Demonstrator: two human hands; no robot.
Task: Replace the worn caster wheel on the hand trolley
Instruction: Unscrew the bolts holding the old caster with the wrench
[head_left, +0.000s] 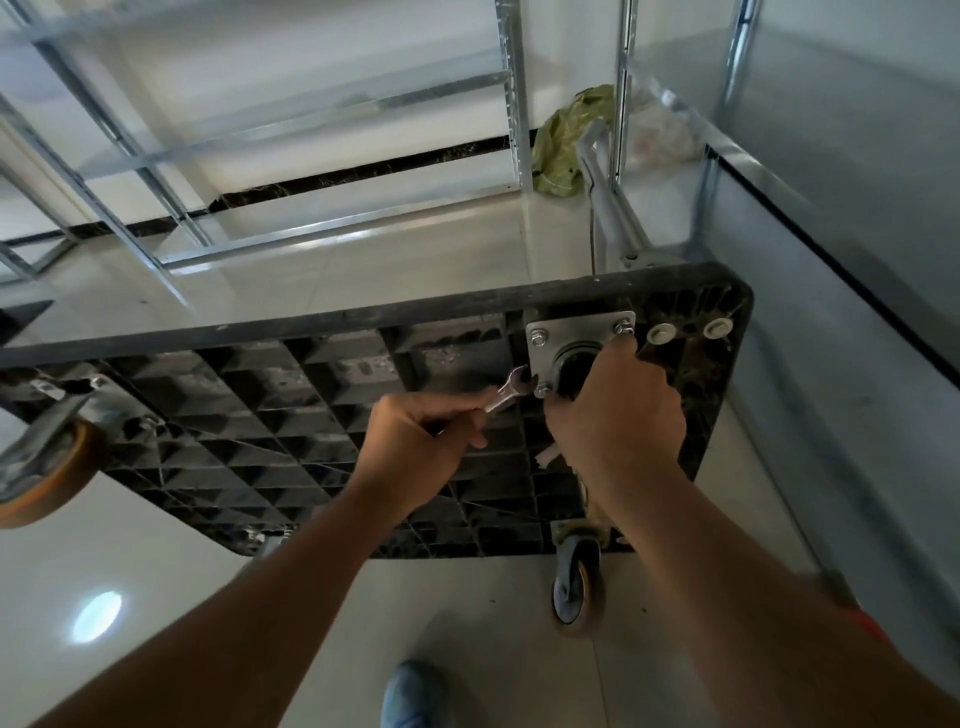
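The trolley (311, 415) stands tipped on edge, ribbed underside facing the camera. The caster plate (579, 338) sits at the upper right corner, close to the rim. The left hand (421, 447) grips a wrench (506, 395), fingers curled round its handle; the wrench's open end sits at the plate's lower left nut (543, 391). The right hand (618, 421) is wrapped over the caster below the plate, hiding most of it. Another wheel (579, 587) rests on the floor (363, 270) at the lower edge; a third (47, 467) shows left. Shelving (514, 93) stands behind, open floor between.
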